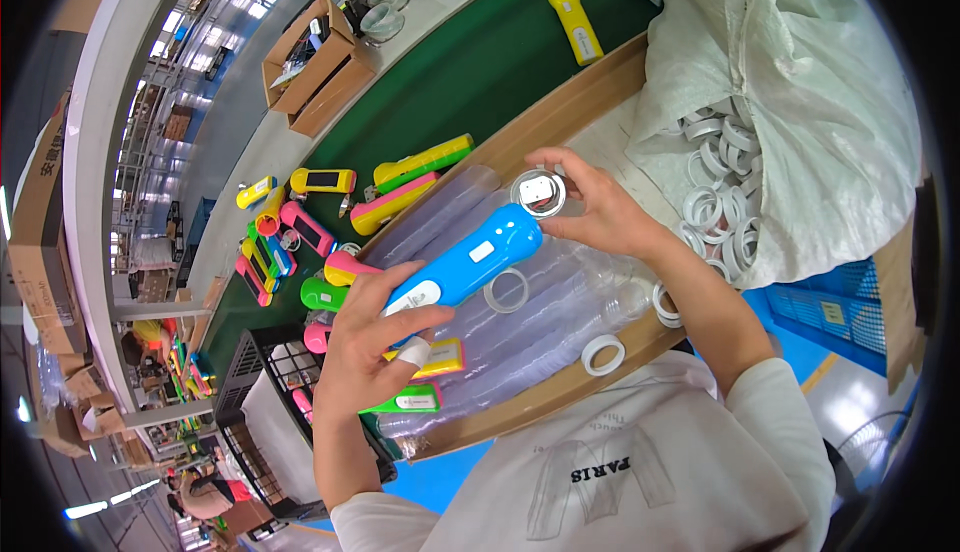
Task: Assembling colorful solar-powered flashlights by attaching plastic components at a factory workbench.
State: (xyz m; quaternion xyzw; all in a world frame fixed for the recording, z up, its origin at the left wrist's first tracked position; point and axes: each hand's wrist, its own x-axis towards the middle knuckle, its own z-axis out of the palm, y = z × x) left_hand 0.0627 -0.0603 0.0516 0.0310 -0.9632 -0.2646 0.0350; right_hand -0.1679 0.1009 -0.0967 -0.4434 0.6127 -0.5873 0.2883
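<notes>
My left hand (368, 347), with a white wrap on one finger, is closed around the handle of a blue flashlight (492, 250). The flashlight lies at a slant, its wide head toward the right. At that head my right hand (604, 210) pinches a white ring (514, 195) between thumb and fingers. A pale square piece shows inside the ring; whether the ring touches the flashlight's head I cannot tell. Beneath both hands are long clear plastic tubes (570, 320) in a cardboard tray. One loose white ring (506, 291) lies on the tubes, another (603, 355) on the tray's near edge.
A white woven sack (800, 82) on the right holds many white rings (735, 147). Yellow, pink and green flashlights (322, 181) lie on the green conveyor belt (480, 67). A cardboard box (318, 72) stands beyond it. At lower left is a black crate (245, 392).
</notes>
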